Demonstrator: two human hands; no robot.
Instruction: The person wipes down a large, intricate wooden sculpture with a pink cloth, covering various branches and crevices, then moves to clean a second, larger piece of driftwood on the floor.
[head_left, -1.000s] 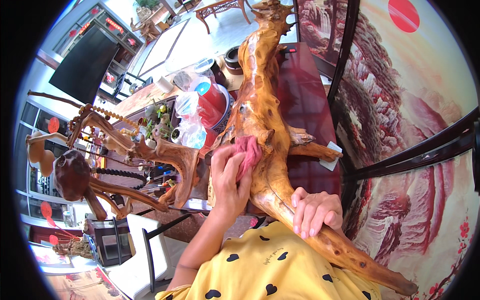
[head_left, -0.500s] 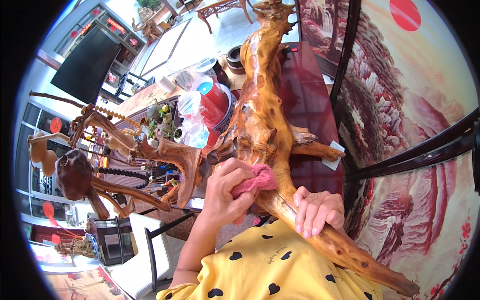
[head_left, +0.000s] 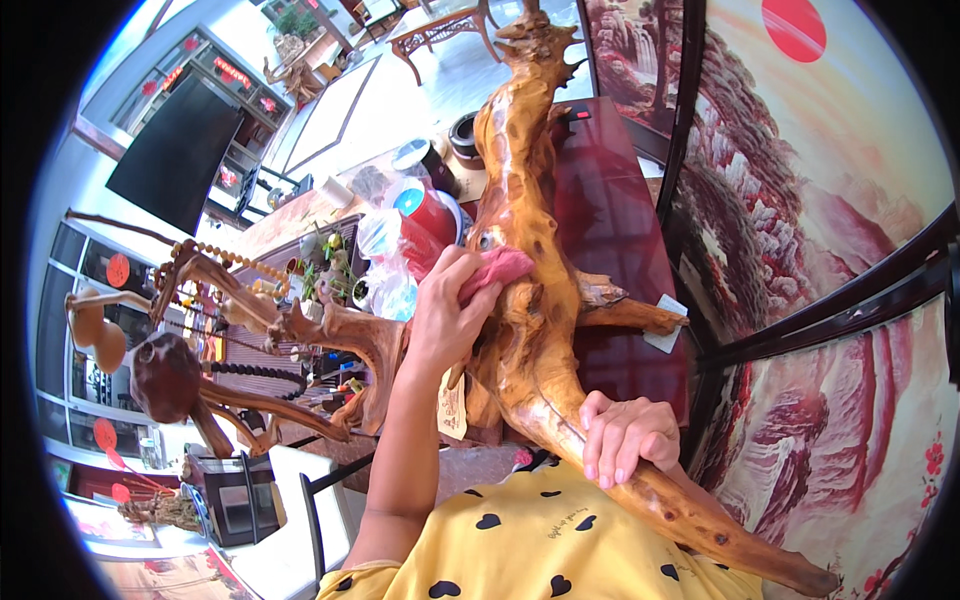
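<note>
A big polished root-wood piece, golden brown and knotted, runs from the far edge down to the lower right across my body. My left hand grips a folded pink cloth and presses it against the wood's left side, around the middle of the trunk. Lower down, my right hand is wrapped over the narrower limb, fingers bent around it. A short side branch juts out to the right above that hand. The underside of the limb beneath my right palm is hidden.
A dark red glossy table lies under the wood. To the left stands a twisted wooden rack hung with bead strings. Beyond it are a red container and plastic bags. A painted screen borders the right side.
My left hand has slid the pink cloth farther up the trunk, away from me. My right hand keeps its place on the limb. The view has shifted slightly.
</note>
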